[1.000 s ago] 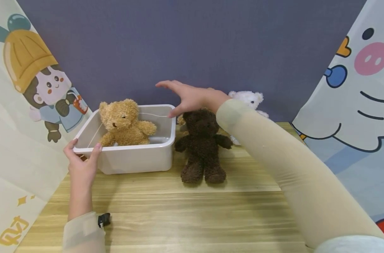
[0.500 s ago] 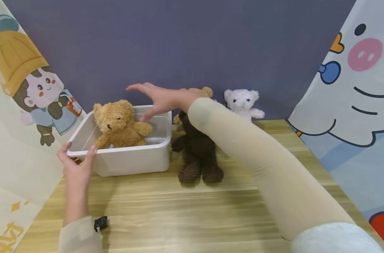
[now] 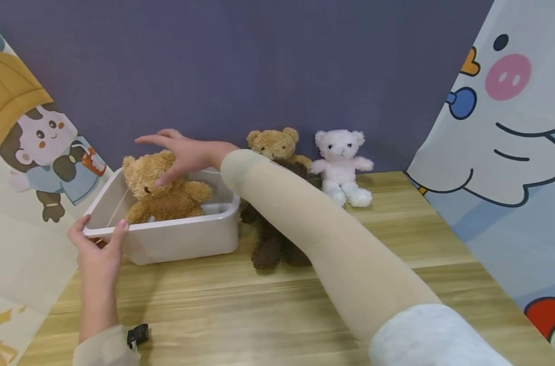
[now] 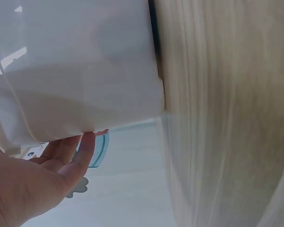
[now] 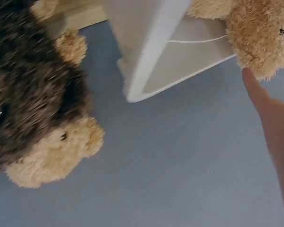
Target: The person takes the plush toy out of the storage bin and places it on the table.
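Observation:
A light brown teddy bear sits inside a white plastic bin at the left of the table. My left hand grips the bin's front left corner, thumb on the rim; the left wrist view has its fingers against the bin's outer wall. Over the bear's head reaches my right hand, fingers spread and thumb in front of the face. In the right wrist view a digit of the right hand meets the edge of the bear's head; whether it presses there I cannot tell.
Right of the bin stands a dark brown teddy bear, mostly behind my right forearm. Another light brown teddy bear and a white teddy bear sit against the dark back wall. The wooden table extends toward me.
My right hand has moved left, from above the dark brown bear to the head of the bear in the bin. The left hand keeps its grip on the bin. The view has shifted slightly.

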`<state>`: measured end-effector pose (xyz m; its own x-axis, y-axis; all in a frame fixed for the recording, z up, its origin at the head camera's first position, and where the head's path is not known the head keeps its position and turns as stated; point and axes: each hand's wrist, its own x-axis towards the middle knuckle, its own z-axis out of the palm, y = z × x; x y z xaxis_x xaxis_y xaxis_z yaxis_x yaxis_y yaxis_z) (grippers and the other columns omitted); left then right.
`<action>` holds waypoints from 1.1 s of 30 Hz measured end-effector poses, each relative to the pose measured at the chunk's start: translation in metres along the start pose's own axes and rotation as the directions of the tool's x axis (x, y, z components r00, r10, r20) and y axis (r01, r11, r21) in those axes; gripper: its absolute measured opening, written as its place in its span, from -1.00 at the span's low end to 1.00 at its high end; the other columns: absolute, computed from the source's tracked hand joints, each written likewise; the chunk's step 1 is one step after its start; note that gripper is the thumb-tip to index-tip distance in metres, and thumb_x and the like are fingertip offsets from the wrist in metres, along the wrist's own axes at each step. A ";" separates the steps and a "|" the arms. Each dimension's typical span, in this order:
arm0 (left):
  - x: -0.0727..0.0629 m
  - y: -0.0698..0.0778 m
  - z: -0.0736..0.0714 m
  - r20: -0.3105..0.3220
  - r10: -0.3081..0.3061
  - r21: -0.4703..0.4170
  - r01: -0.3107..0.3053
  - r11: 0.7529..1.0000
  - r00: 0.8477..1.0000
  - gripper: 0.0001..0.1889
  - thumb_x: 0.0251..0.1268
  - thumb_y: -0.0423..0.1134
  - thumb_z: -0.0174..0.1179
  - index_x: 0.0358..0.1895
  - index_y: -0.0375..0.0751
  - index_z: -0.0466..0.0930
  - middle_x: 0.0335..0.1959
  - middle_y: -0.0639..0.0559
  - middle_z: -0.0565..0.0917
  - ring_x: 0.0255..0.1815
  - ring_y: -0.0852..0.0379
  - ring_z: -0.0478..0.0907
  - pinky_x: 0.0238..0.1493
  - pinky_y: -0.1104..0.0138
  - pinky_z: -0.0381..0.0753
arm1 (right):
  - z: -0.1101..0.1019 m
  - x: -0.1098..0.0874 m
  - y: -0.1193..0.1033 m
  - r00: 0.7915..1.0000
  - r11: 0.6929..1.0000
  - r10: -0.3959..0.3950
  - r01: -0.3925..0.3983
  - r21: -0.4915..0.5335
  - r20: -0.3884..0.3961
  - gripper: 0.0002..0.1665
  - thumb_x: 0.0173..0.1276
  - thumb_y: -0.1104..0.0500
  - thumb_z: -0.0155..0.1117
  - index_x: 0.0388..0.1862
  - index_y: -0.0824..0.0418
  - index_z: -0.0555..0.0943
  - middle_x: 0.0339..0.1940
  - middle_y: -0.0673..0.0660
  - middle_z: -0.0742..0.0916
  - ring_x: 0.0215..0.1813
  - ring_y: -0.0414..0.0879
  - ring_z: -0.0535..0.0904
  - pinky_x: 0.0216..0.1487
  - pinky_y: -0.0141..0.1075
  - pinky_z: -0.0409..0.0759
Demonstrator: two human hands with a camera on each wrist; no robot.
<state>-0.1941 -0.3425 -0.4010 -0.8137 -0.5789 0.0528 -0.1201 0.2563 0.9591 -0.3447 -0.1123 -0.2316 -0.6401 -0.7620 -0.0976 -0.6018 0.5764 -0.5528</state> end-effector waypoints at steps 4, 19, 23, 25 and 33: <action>-0.004 -0.002 -0.002 -0.022 0.002 -0.031 -0.002 1.000 1.000 -0.15 0.40 0.07 0.38 0.59 0.50 0.02 0.44 -0.10 0.45 0.24 0.20 0.50 0.03 0.63 0.48 | 0.010 0.016 -0.014 0.999 0.998 0.019 -0.017 -0.063 0.042 0.26 0.27 -0.33 0.54 0.73 -0.58 -0.09 0.78 -0.27 -0.33 0.81 -0.26 -0.36 0.76 -0.20 0.07; -0.004 -0.004 -0.006 0.004 -0.033 0.018 0.033 0.999 0.999 -0.13 0.44 0.12 0.33 0.61 0.53 -0.08 0.59 -0.15 0.35 0.41 0.14 0.45 0.55 0.27 0.45 | 0.044 0.047 -0.045 0.948 0.876 0.303 -0.238 -0.420 0.094 0.25 0.27 -0.48 0.39 0.61 -0.80 -0.32 0.72 -0.35 -0.45 0.82 -0.17 -0.40 0.82 -0.11 -0.20; -0.001 0.000 -0.002 0.021 -0.028 0.014 0.028 1.000 0.999 -0.13 0.44 0.14 0.32 0.61 0.55 -0.09 0.61 -0.15 0.34 0.47 0.10 0.43 0.59 0.20 0.42 | 0.045 0.045 -0.036 0.937 0.854 0.344 -0.285 -0.436 0.061 0.31 0.26 -0.49 0.40 0.62 -0.76 -0.38 0.74 -0.32 -0.40 0.82 -0.16 -0.35 0.82 -0.11 -0.19; 0.001 0.001 -0.001 0.028 -0.024 0.009 0.023 1.000 0.999 -0.13 0.44 0.14 0.32 0.60 0.55 -0.09 0.62 -0.14 0.32 0.48 0.09 0.41 0.60 0.19 0.41 | 0.044 0.044 -0.031 0.939 0.852 0.339 -0.281 -0.443 0.057 0.31 0.27 -0.47 0.41 0.65 -0.72 -0.36 0.78 -0.34 -0.26 0.82 -0.19 -0.32 0.82 -0.13 -0.20; 0.004 0.001 0.000 0.026 -0.016 0.011 0.016 1.000 1.000 -0.14 0.45 0.11 0.32 0.61 0.52 -0.08 0.58 -0.14 0.34 0.39 0.15 0.43 0.54 0.28 0.44 | 0.042 0.033 -0.020 0.938 0.822 0.339 -0.258 -0.509 0.072 0.29 0.14 -0.46 0.48 0.56 -0.88 -0.25 0.76 -0.39 -0.04 0.70 -0.21 -0.06 0.67 -0.13 0.23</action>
<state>-0.1972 -0.3443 -0.3997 -0.8260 -0.5628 0.0303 -0.1389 0.2555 0.9568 -0.3336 -0.1617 -0.2584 -0.7700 -0.5409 -0.3383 -0.5724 0.8199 -0.0081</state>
